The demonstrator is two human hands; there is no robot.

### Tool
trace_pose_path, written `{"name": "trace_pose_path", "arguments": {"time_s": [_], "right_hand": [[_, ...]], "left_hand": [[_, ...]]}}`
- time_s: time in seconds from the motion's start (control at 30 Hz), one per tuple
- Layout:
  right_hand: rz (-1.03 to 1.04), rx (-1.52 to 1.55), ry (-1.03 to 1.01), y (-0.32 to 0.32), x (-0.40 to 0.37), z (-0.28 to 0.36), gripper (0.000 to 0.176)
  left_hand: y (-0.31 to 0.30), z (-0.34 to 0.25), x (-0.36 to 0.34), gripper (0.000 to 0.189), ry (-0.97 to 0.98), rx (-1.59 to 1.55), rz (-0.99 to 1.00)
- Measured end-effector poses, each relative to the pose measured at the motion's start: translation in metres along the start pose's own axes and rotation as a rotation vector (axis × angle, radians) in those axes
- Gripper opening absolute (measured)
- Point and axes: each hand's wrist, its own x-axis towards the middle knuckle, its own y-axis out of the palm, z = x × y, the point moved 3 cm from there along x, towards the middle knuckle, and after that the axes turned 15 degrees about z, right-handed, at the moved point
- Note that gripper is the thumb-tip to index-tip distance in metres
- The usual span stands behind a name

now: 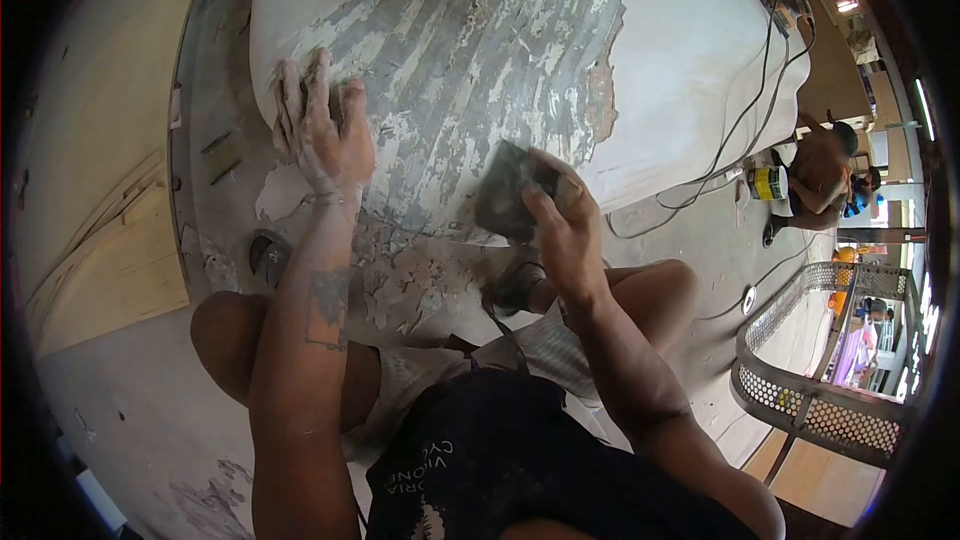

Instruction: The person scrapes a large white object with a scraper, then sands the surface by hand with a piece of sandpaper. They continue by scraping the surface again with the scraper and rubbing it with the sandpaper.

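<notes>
A large white panel (680,50) lies before me, its middle a scraped, streaky grey and white patch (460,60) with a ragged brown edge on the right. My left hand (325,130), dusty with white, rests on the panel's left edge with its fingers spread. In my right hand (570,215) is a dark, flat, squarish scraper (508,190), pinched between thumb and fingers against the near part of the patch. The scraper is slightly blurred, and some of my right fingers are hidden behind it.
Peeled flakes (405,285) litter the floor between my legs. Cables (745,130) run over the panel's right side. At the right are a crouching person (822,175), a bucket (768,183) and a perforated metal frame (800,405). Plywood (110,190) lies left.
</notes>
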Motion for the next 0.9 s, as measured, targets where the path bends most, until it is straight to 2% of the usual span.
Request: {"name": "trace_pose_path", "arguments": {"time_s": [0.1, 0.2, 0.4, 0.43, 0.53, 0.63, 0.73, 0.8, 0.9], "right_hand": [[0.027, -0.063, 0.063, 0.017, 0.014, 0.024, 0.04], [-0.013, -0.084, -0.107, 0.013, -0.001, 0.029, 0.039], [-0.007, -0.11, 0.029, 0.02, 0.018, 0.021, 0.038], [0.007, -0.026, 0.018, 0.023, 0.019, 0.024, 0.038], [-0.032, -0.056, -0.034, 0.019, 0.004, 0.034, 0.038], [-0.038, -0.015, 0.007, 0.013, 0.008, 0.018, 0.038], [-0.037, -0.203, 0.018, 0.022, 0.029, 0.027, 0.039], [-0.024, -0.057, 0.009, 0.023, 0.029, 0.036, 0.041], [0.037, -0.019, -0.112, 0.006, 0.022, 0.037, 0.043]], "left_hand": [[0.003, 0.003, 0.0, 0.056, 0.009, 0.017, -0.015], [0.001, 0.001, -0.001, 0.057, -0.007, 0.017, -0.008], [0.003, 0.004, -0.001, 0.058, -0.009, 0.012, 0.011], [0.002, 0.004, -0.002, 0.058, -0.003, 0.019, 0.006], [0.001, 0.002, -0.001, 0.058, -0.006, 0.036, 0.0], [0.002, 0.004, -0.002, 0.059, -0.028, 0.04, 0.017], [0.002, 0.004, -0.003, 0.059, -0.011, 0.034, 0.014], [0.0, 0.002, -0.002, 0.059, -0.014, 0.06, 0.01], [0.0, 0.003, -0.001, 0.058, -0.049, 0.053, 0.034]]}}
